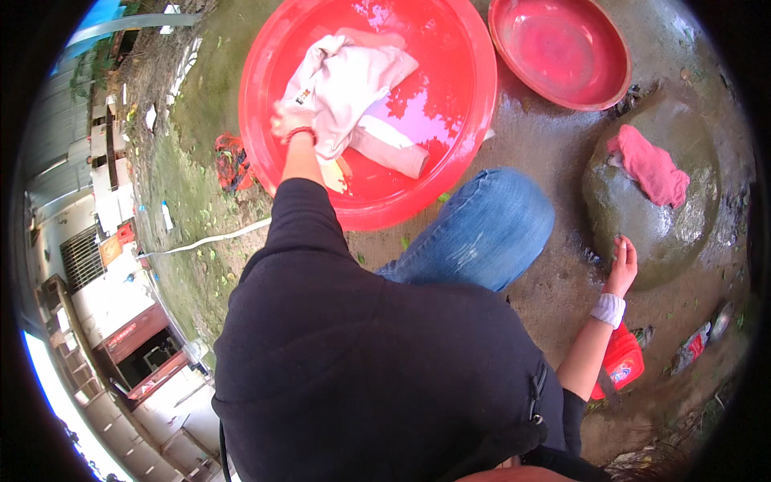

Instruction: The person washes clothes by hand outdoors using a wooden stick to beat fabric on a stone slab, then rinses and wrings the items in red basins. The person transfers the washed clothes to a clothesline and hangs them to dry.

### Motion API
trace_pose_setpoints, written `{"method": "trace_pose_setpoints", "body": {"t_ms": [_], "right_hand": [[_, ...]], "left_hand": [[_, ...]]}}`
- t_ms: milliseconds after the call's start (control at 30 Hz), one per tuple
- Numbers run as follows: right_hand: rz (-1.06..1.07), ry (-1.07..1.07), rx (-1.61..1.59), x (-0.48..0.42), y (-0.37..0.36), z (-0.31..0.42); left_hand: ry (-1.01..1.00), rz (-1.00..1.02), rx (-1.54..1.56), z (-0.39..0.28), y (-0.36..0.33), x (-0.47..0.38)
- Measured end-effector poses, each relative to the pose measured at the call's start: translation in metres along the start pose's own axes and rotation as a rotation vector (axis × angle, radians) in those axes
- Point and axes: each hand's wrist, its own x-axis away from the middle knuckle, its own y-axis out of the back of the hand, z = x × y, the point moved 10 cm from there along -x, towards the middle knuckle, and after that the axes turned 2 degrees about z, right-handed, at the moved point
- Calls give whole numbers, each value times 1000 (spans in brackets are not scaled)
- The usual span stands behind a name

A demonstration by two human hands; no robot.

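A pale pink garment (352, 78) lies partly in the water of a large red plastic basin (485, 108). A folded-looking length of it, or of another cloth, rests in the water below. My left hand (292, 120), blurred, is at the garment's left edge beside a small dark emblem. Whether its fingers grip the fabric is not clear. My right hand (624, 260) hangs at the near edge of a wet, rounded stone (608, 208), fingers loosely bent with nothing visible in them. On that stone lies a bunched wet pink-red cloth (650, 165), apart from the hand.
A smaller red basin (560, 48) stands beside the large one. Dark red patterned cloth (232, 162) lies left of the large basin, near a pale hose (223, 238). By my right forearm sits a red plastic container (623, 364); a crumpled wrapper (691, 349) lies farther right.
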Motion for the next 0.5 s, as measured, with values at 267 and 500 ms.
{"method": "trace_pose_setpoints", "body": {"t_ms": [267,500], "right_hand": [[97,-41,20,-5,-13,-14],[125,-22,-8,-2,-24,3]], "left_hand": [[-86,354,299,12,-141,-24],[-798,636,-875,-91,-209,86]]}}
